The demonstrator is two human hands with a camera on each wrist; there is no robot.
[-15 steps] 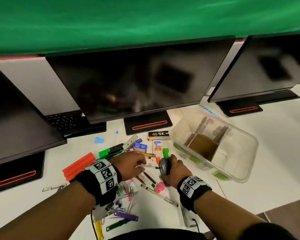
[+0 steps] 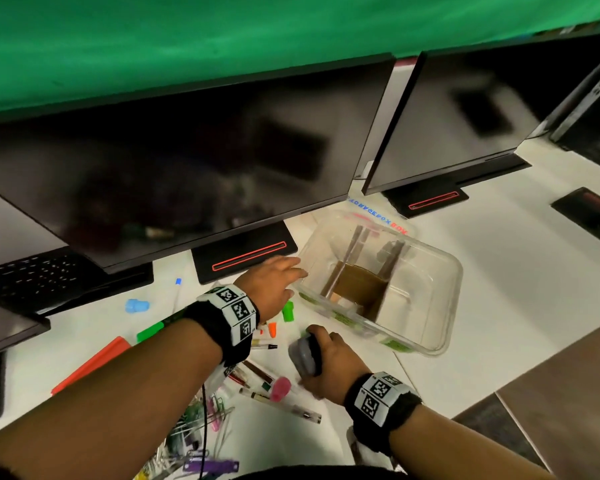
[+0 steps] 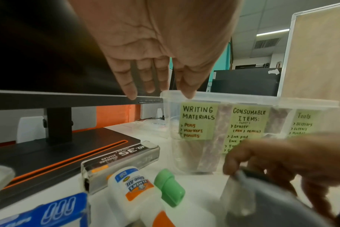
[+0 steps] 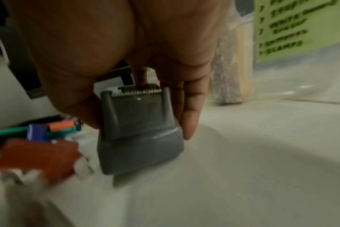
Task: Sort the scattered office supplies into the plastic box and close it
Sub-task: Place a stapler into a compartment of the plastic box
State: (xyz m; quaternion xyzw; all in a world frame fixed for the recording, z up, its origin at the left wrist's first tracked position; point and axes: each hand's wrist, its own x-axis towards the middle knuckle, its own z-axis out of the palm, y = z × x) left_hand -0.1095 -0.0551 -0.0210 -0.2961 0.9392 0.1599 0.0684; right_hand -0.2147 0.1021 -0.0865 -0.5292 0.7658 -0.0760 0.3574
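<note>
Head view, closest to me: paper clips (image 2: 201,419) and a purple clip (image 2: 211,465) sit at the tabletop (image 2: 499,282) edge, with pens (image 2: 257,372) and a pink cap (image 2: 280,388) just past them. Right hand (image 2: 329,362) has its fingers (image 4: 190,116) clamped on a grey tape dispenser (image 2: 305,355), lifted clear of the pile and near the box's front wall. Half a second back it was down among the pens with the left hand beside it pinching something thin. Now the left hand (image 2: 274,285) has moved up to the near corner of the plastic box (image 2: 440,327), fingers straight and together, tips resting on the rim. Looks like it's steadying the box for a drop-in. Glue bottle (image 3: 134,193), green cap (image 3: 170,187) and staples box (image 3: 122,159) lie under that wrist. Box is open and looks empty apart from its brown dividers, labelled writing materials, consumables, tools, so sorting has barely started. Dispenser probably goes under consumables or tools. Monitors (image 2: 194,161) stand behind.
</note>
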